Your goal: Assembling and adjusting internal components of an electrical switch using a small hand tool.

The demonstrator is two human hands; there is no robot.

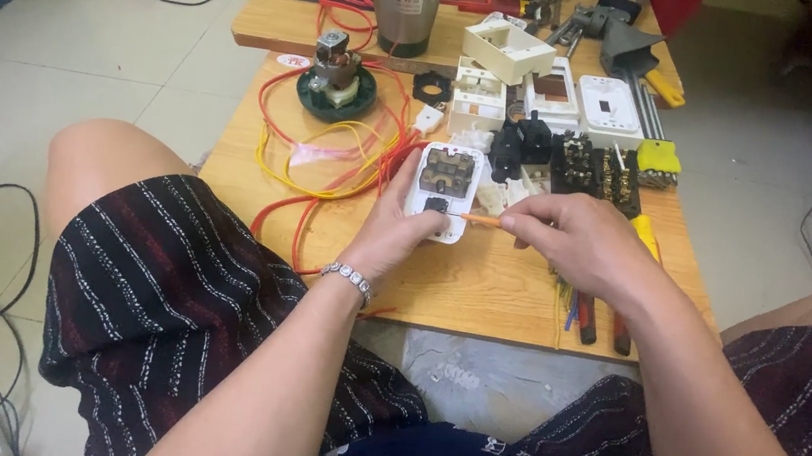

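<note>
My left hand (394, 229) holds a white rectangular electrical switch unit (445, 190) tilted up from the low wooden table (480, 286); the unit's open face shows dark terminal parts. My right hand (571, 237) pinches a thin orange tool or wire end (479, 220), its tip touching the lower part of the unit. A silver bracelet (348, 277) sits on my left wrist.
Red and yellow wires (333, 155) loop on the table's left. Black terminal blocks (593, 169), white plastic housings (505, 47), a small motor on a green base (338, 75), a metal cylinder (405, 7) and screwdrivers (588, 313) crowd the table. Cables lie on the tiled floor.
</note>
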